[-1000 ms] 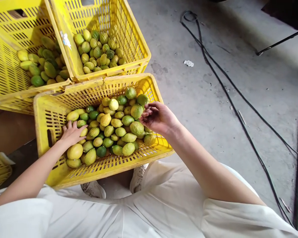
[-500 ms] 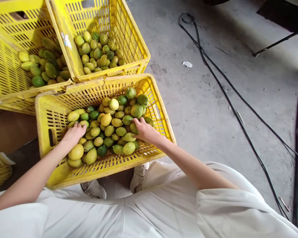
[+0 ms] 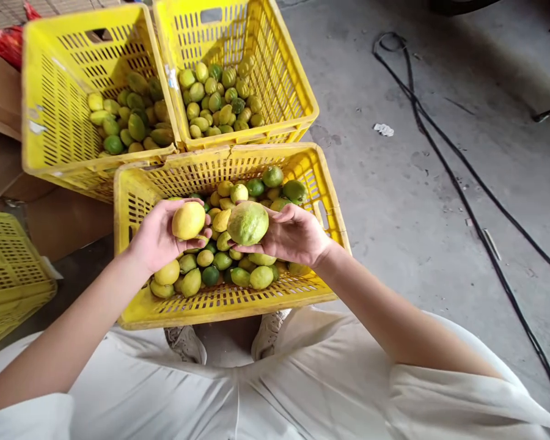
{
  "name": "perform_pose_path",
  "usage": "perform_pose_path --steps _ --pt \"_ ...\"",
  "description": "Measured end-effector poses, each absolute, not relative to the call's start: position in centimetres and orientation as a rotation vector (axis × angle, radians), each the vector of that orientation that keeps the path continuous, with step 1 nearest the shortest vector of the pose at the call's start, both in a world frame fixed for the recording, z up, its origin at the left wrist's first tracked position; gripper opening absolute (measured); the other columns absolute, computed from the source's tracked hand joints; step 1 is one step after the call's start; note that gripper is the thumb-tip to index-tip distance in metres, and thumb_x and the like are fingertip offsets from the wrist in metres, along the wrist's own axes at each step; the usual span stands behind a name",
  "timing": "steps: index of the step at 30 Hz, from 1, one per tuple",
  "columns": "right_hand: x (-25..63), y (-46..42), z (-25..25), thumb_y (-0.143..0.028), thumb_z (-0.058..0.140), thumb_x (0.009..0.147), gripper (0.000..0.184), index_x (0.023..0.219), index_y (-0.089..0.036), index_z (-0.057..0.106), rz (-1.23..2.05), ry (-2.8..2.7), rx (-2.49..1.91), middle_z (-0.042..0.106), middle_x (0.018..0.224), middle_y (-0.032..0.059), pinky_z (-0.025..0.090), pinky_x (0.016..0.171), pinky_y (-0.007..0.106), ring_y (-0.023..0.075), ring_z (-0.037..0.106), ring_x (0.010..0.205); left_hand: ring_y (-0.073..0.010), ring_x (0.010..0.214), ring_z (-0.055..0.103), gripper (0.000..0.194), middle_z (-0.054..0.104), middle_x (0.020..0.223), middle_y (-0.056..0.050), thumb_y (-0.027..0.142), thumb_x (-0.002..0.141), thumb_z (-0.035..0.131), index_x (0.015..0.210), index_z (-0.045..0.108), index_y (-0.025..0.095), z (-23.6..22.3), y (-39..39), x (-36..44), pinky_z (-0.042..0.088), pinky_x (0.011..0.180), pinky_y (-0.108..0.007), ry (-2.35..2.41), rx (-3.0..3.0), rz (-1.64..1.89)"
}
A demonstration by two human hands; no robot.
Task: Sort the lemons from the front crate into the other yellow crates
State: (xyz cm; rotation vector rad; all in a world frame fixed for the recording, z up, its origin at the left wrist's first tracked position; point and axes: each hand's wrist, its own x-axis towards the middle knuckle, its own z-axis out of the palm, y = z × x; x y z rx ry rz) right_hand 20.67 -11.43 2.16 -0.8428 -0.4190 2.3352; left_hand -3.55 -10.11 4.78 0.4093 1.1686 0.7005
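Observation:
A yellow slatted crate (image 3: pixel 132 305) in front of my knees holds several yellow and green lemons. My left hand (image 3: pixel 158 241) is raised above it, palm up, closed around a yellow lemon (image 3: pixel 189 220). My right hand (image 3: pixel 293 235) is held beside it, fingers wrapped under a larger pale green lemon (image 3: pixel 248 223). The two fruits are side by side, a little apart, over the middle of the crate.
Two more yellow crates of lemons stand behind, one at the back left (image 3: pixel 41 91) and one at the back middle (image 3: pixel 293 91). An upturned yellow crate (image 3: pixel 9 275) lies at the left. Black cables (image 3: pixel 458 183) run over the concrete floor at the right.
Both hands were down among the fruit in the crate; each has now lifted a lemon out and turned palm up. The view has shifted left.

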Motion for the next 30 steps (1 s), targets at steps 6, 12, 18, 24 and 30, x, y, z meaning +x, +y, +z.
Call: perform_pose_path --steps 6,12,18,24,30 --pt "18.5 -12.0 3.8 -0.039 0.074 0.077 0.035 0.107 -0.023 0.066 2.123 -0.419 -0.964 0.077 0.098 0.0050 0.064 0.080 0.035 0.0237 0.075 0.094 -0.0203 0.082 0.074 0.021 0.074 0.095 -0.010 0.024 0.091 0.047 0.100 0.065 0.016 6.6 -10.7 -3.8 0.064 0.075 -0.032 1.087 0.294 0.891" --pt "17.6 -11.7 4.3 -0.060 0.066 0.084 0.038 0.093 -0.023 0.066 1.950 -0.215 -1.065 0.071 0.086 0.0035 0.063 0.072 0.034 0.0205 0.071 0.079 -0.0089 0.074 0.065 0.008 0.063 0.090 -0.002 0.023 0.091 0.062 0.098 0.061 0.021 6.4 -11.1 -3.8 0.057 0.070 -0.017 0.960 0.293 1.058" --pt "17.2 -11.3 4.5 -0.054 0.064 0.085 0.033 0.096 -0.023 0.065 1.995 -0.169 -1.037 0.073 0.087 0.0050 0.058 0.056 0.029 0.0203 0.069 0.073 -0.0057 0.055 0.054 0.020 0.058 0.076 0.000 0.031 0.100 0.056 0.086 0.058 0.017 6.6 -10.8 -2.7 0.042 0.044 -0.012 0.945 0.196 0.940" --pt "17.8 -11.2 5.0 -0.031 0.060 0.082 0.021 0.100 -0.023 0.066 2.006 -0.156 -1.053 0.076 0.096 0.0054 0.065 0.074 0.036 0.0228 0.074 0.088 -0.0207 0.086 0.075 0.031 0.072 0.090 -0.009 0.025 0.101 0.035 0.105 0.065 0.015 6.6 -10.8 -1.7 0.063 0.073 -0.032 1.056 0.227 0.912" --pt "18.7 -10.9 6.0 -0.025 0.069 0.081 0.020 0.100 -0.020 0.069 2.081 -0.370 -1.074 0.077 0.091 0.0048 0.064 0.070 0.032 0.0219 0.075 0.083 -0.0149 0.075 0.071 0.015 0.071 0.091 -0.005 0.022 0.087 0.068 0.101 0.066 0.018 5.9 -11.4 -2.1 0.059 0.063 -0.023 0.992 0.364 0.922"
